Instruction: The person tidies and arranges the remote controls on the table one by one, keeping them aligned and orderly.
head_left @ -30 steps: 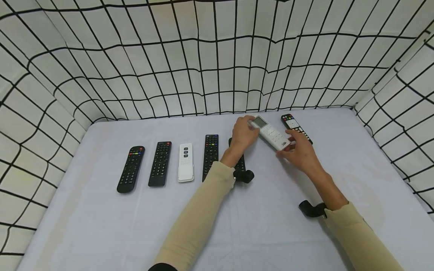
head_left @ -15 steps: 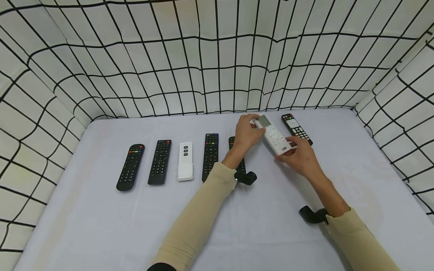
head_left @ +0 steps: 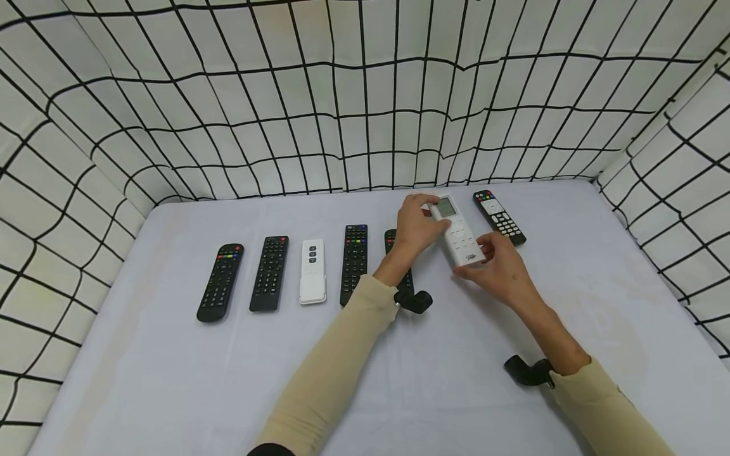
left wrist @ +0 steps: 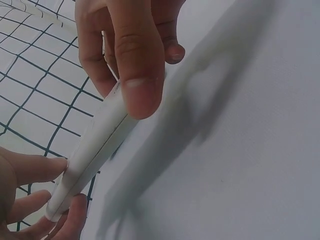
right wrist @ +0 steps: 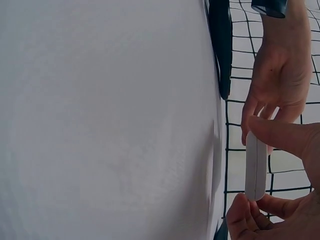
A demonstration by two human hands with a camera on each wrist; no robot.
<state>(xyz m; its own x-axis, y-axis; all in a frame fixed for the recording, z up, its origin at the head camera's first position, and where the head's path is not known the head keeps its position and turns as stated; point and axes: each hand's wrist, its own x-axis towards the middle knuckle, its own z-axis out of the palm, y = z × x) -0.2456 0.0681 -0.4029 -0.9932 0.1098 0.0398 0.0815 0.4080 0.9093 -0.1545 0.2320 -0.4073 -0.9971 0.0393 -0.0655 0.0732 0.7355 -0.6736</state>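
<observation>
A white remote control (head_left: 459,235) with a small grey display is held at both ends above the white table. My left hand (head_left: 415,224) grips its display end between thumb and fingers. The lower end is pinched by my right hand (head_left: 497,269), thumb along one side edge. In the left wrist view the white remote (left wrist: 95,145) shows its side and casts a shadow on the cloth below. Just right of it lies a black remote with white buttons (head_left: 499,217). Another black remote (head_left: 390,239) lies partly hidden under my left wrist.
Left of my hands a row lies on the tablecloth (head_left: 171,380): a black remote (head_left: 355,253), a white remote with a sliding cover (head_left: 312,272), a black remote (head_left: 269,273) and a rounded black remote (head_left: 220,282). Black netting (head_left: 365,117) encloses the back and sides.
The white remote has turned more upright, its lower end swinging left and towards me with my right hand. Its display end has shifted slightly right. The remotes on the table stay put.
</observation>
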